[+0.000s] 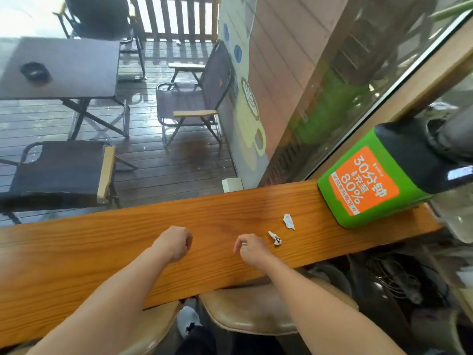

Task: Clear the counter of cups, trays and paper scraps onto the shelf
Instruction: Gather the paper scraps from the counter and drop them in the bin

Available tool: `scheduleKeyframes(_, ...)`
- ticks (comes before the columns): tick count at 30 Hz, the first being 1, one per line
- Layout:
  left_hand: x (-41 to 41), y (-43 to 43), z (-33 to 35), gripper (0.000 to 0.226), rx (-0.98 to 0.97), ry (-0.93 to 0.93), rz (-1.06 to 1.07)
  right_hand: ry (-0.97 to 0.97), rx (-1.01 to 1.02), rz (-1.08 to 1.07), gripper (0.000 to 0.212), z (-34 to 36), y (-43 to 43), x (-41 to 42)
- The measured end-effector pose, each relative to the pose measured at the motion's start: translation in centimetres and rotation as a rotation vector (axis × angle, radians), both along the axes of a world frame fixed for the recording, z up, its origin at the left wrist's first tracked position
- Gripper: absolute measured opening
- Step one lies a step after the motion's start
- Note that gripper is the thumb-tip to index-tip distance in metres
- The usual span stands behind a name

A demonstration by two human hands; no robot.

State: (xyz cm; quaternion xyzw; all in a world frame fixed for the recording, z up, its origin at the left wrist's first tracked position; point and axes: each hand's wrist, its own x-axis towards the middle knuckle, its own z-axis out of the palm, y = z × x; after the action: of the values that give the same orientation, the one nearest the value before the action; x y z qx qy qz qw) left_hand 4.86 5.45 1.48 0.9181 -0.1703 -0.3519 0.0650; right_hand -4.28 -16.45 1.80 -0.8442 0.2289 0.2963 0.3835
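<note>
Two small crumpled white paper scraps lie on the wooden counter (102,252). One scrap (288,221) sits farther back, the other scrap (275,238) nearer me. My right hand (249,248) hovers over the counter just left of the nearer scrap, apart from it, its fingers loosely curled downward and holding nothing. My left hand (176,242) is over the middle of the counter, curled into a loose fist with nothing visible in it. No cups or trays are in view.
A green and black charging station (366,185) with an orange label stands on the counter's right end against the window. Two tan stools (250,311) sit under the counter's near edge. Beyond the glass are a wet deck, folding chairs and a dark table.
</note>
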Motion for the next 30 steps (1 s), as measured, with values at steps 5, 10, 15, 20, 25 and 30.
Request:
scheduleKeyframes(5, -0.3, -7.4, 2.2, 0.017, -0.03, -0.049, -0.021, 0.035, -0.07, 0.043, 0.015, 0.7, -5.9, -0.5)
scheduleKeyframes(10, -1.5, -14.4, 1.3, 0.02, -0.101, -0.062, -0.1, -0.023, -0.289, 0.175, 0.033, 0.6, -12.5, -0.9)
scheduleKeyframes(15, -3.1, -20.1, -1.1, 0.039, -0.08, -0.129, -0.188, -0.087, -0.424, 0.222, 0.057, -1.1, -18.2, -0.9)
scheduleKeyframes(20, -4.8, -23.7, -4.0, 0.037, -0.067, -0.096, -0.113, -0.076, -0.418, 0.235, 0.063, -4.4, -21.8, -0.6)
scheduleKeyframes(25, -6.5, -25.6, -7.7, 0.051, -0.084, -0.07, 0.013, -0.069, -0.378, 0.246, 0.068, -8.5, -23.6, 0.0)
scheduleKeyframes(30, -7.3, -25.3, -9.6, 0.066, -0.126, -0.123, 0.091, -0.112, -0.405, 0.279, 0.066, -10.5, -23.4, 0.4)
